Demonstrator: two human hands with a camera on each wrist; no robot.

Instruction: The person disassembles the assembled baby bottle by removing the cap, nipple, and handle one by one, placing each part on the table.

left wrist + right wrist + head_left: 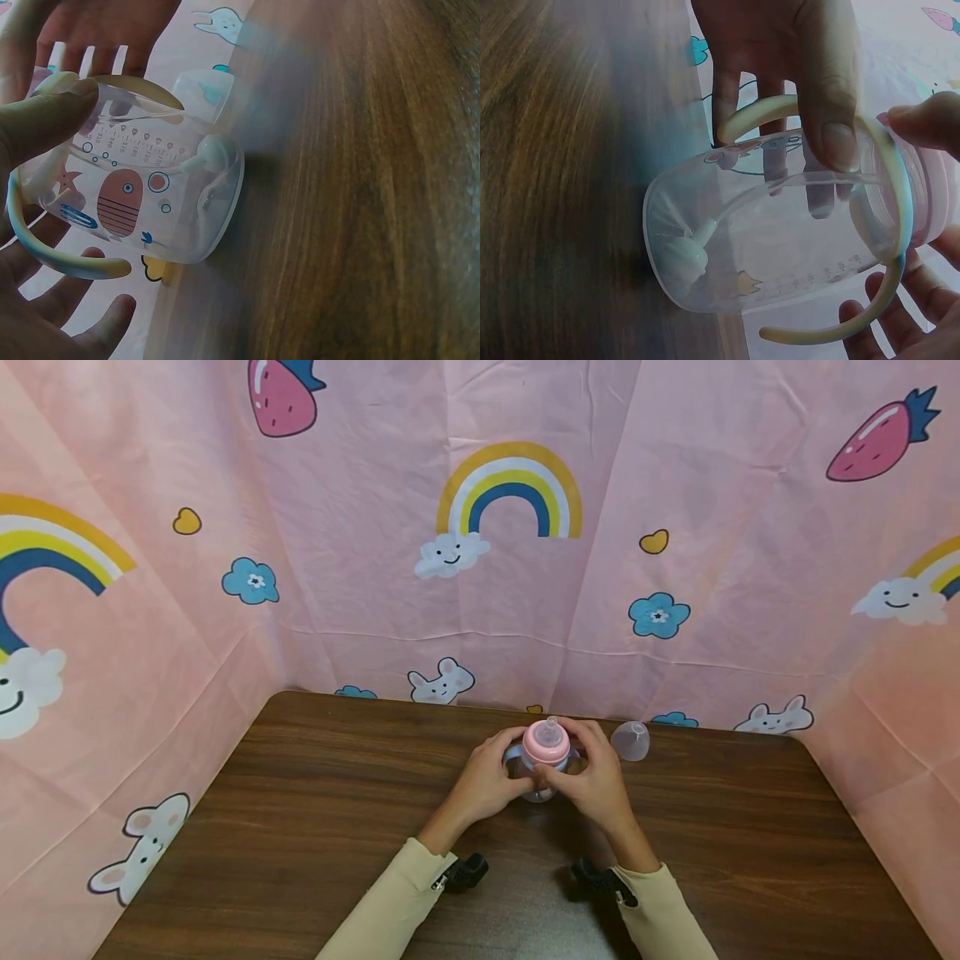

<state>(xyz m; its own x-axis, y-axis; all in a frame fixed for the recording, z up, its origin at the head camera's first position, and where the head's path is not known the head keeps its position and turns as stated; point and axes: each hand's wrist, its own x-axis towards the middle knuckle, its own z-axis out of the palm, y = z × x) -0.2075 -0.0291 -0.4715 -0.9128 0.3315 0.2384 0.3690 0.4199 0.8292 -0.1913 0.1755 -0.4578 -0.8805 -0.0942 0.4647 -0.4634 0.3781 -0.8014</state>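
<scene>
One bottle I'm holding
My left hand is gripping its body, likely for steadiness, my right hand its pink collar.

Left hand: gripping, thumb opposite fingers | right hand: likewise gripping | forearms: angled inward

Clear bottle with two curved handles, its base toward the wood-grain table, a straw's rounded end inside; left hand with thumb over the wall, right hand with thumb at the pink collar.
</scene>
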